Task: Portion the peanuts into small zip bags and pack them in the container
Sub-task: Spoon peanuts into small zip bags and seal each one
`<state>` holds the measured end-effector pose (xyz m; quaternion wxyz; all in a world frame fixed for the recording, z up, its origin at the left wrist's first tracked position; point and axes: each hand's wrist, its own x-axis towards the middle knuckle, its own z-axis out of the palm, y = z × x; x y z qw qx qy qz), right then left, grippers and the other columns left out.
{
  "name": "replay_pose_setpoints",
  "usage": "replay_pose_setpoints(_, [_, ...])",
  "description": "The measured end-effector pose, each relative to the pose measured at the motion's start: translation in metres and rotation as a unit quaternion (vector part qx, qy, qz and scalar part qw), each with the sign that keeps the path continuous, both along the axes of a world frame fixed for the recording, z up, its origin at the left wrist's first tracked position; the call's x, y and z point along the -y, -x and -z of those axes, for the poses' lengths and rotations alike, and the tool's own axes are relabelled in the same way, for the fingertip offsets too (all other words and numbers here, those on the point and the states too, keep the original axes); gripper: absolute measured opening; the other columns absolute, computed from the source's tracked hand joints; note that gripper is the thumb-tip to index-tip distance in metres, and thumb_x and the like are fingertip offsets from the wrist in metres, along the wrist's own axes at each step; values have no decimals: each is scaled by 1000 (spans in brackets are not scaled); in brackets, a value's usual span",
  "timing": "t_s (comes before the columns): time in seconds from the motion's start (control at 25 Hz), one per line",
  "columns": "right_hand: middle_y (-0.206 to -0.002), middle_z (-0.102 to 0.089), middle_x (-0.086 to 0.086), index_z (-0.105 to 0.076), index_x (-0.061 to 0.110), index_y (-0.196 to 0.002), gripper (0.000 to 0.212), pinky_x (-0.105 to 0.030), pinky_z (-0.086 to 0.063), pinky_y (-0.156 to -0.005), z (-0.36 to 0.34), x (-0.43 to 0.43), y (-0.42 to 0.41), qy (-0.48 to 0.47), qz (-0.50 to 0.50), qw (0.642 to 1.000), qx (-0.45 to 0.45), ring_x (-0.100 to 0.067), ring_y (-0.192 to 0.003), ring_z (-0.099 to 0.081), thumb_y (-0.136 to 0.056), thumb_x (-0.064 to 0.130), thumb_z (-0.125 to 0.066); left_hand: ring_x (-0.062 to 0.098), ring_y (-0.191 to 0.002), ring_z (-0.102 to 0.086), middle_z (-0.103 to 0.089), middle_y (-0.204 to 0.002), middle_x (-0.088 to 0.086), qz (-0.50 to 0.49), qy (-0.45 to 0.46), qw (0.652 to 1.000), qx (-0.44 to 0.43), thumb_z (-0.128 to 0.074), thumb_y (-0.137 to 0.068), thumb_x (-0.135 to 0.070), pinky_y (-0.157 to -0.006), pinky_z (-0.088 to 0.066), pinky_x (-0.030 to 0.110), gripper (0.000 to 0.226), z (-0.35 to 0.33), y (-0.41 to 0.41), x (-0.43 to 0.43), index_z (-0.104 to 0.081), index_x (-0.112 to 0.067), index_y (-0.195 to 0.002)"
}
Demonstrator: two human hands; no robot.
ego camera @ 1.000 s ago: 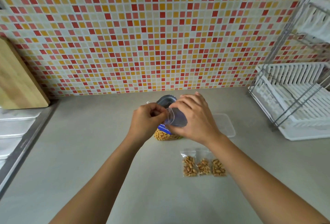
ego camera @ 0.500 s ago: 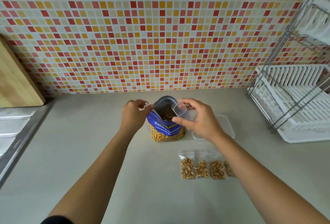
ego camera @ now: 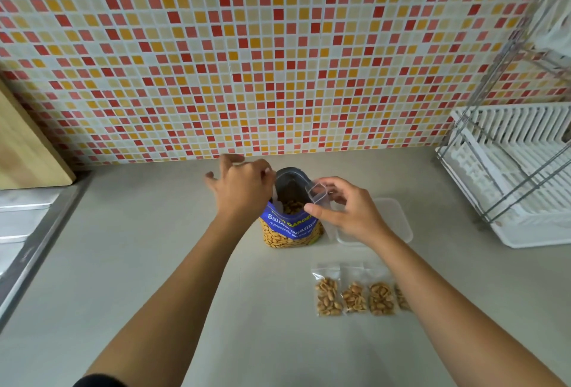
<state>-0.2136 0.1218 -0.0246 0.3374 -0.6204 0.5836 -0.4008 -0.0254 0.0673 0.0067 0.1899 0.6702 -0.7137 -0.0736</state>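
A blue and yellow peanut bag (ego camera: 290, 227) stands open on the counter, with peanuts visible inside. My left hand (ego camera: 242, 190) pinches the left edge of its mouth. My right hand (ego camera: 347, 210) holds a small empty clear zip bag (ego camera: 318, 193), held open at the right side of the peanut bag's mouth. Several filled small zip bags (ego camera: 355, 297) lie in a row in front, partly hidden by my right forearm. A clear plastic container (ego camera: 398, 221) sits behind my right hand.
A white dish rack (ego camera: 509, 176) with a metal frame stands at the right. A wooden cutting board (ego camera: 24, 152) leans against the tiled wall at the left, above a steel sink edge (ego camera: 27, 250).
My hands moved apart: the left went to the peanut bag's left edge, the right now holds the small zip bag open beside the bag's mouth. The view shifted slightly downward.
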Motion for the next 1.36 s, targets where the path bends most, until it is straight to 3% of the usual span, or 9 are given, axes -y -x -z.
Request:
replay_pose_setpoints(0.08, [-98,-69,16,-61,27,-108,43,-8,-47,-81,1,2,1,-4,1,1000,12,3,-90,-63,-69,37,-79,19,-133,-29,-61,-110,0,-7,-54,997,47,-43,-95,-32,-107,-17,63,26,-2,7,-3,-65,-24,-107])
replay_pose_setpoints(0.16, [-98,-69,15,-60,29,-107,44,-12,-49,-82,1,3,0,-5,-2,1000,16,2,-90,-63,-69,37,-79,21,-128,-39,-59,-113,2,-4,-137,990,42,-42,-95,-28,-106,-18,66,27,4,16,-5,-64,-23,-109])
replay_pose_setpoints(0.32, [-101,-70,11,-62,27,-110,48,-27,-52,-88,4,6,1,-10,-4,1000,15,-4,-95,-64,-68,40,-80,25,-89,-55,-62,-91,5,-62,-189,976,-90,-45,-93,-25,-99,-37,56,25,10,15,9,-68,-19,-99])
replay_pose_setpoints(0.52, [-104,-69,11,-60,27,-115,61,-35,-53,-90,5,5,7,-23,-13,1000,-2,-7,-100,-63,-63,55,-76,18,-80,-58,-64,-81,2,-72,-186,947,-250,-50,-91,-21,-88,-53,43,21,12,10,8,-69,-13,-96])
replay_pose_setpoints(0.64, [-105,-68,12,-60,25,-117,57,-32,-53,-90,4,3,7,-26,-18,999,0,-7,-100,-63,-67,46,-78,10,-70,-52,-64,-83,2,-77,-173,926,-325,-48,-92,-14,-67,-50,28,22,8,6,5,-69,-9,-97])
replay_pose_setpoints(0.72, [-106,-68,12,-60,23,-117,54,-28,-51,-89,3,2,8,-26,-20,999,1,-6,-99,-62,-69,39,-79,11,-74,-52,-62,-90,4,-80,-166,922,-341,-47,-93,-14,-62,-45,23,21,5,4,3,-67,-8,-98])
replay_pose_setpoints(0.92, [-109,-63,12,-59,21,-120,57,1,-38,-77,1,-3,8,23,31,999,-13,5,-92,-57,-69,35,-80,16,-88,-49,-58,-91,2,-103,-167,897,-396,-49,-95,-21,-74,-40,32,14,-3,-5,3,-61,-13,-93])
replay_pose_setpoints(1.16, [-109,-63,7,-59,22,-119,58,-14,-45,-81,-3,-3,9,54,64,996,-19,-3,-95,-55,-67,34,-81,15,-101,-44,-57,-102,2,-124,-195,862,-451,-50,-96,-22,-81,-34,35,26,-7,-17,4,-62,-5,-110])
replay_pose_setpoints(1.36, [-107,-61,9,-59,20,-119,59,1,-38,-73,-7,0,7,44,58,995,-62,5,-92,-52,-67,34,-82,17,-110,-52,-67,-98,6,-155,-202,835,-488,-50,-95,-23,-89,-32,40,25,-7,-37,8,-62,-6,-110])
